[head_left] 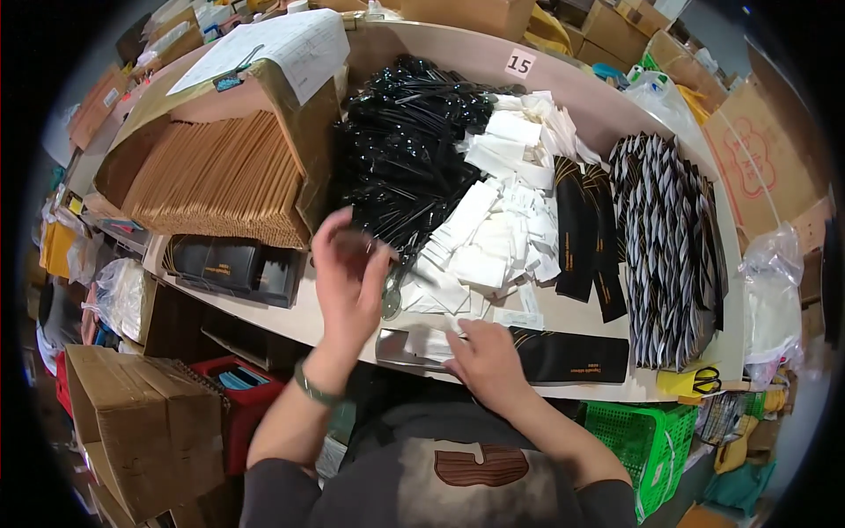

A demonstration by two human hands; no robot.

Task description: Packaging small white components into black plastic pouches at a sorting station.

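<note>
My left hand (350, 286) is raised over the table, beside a heap of glossy black long-handled items with rounded, shiny ends (409, 141). Its thumb and forefinger stand apart; motion blurs the fingertips, and I make out nothing held. Below it lies a round, clear-looking end (391, 304) of one such item. At the front edge, my right hand (488, 365) grips a long flat black box (572, 357) with gold lines. The box's left end is open, showing a grey inside and white paper (427, 344). Folded white papers (488, 233) are piled just beyond.
A carton (304, 150) of upright brown cardboard pieces stands at left, with black boxes (211, 264) below. More black boxes (576, 229) and a stack of black-and-silver packaging (660, 255) lie at right. Yellow-handled scissors (700, 381) sit at the corner, above a green crate (638, 449).
</note>
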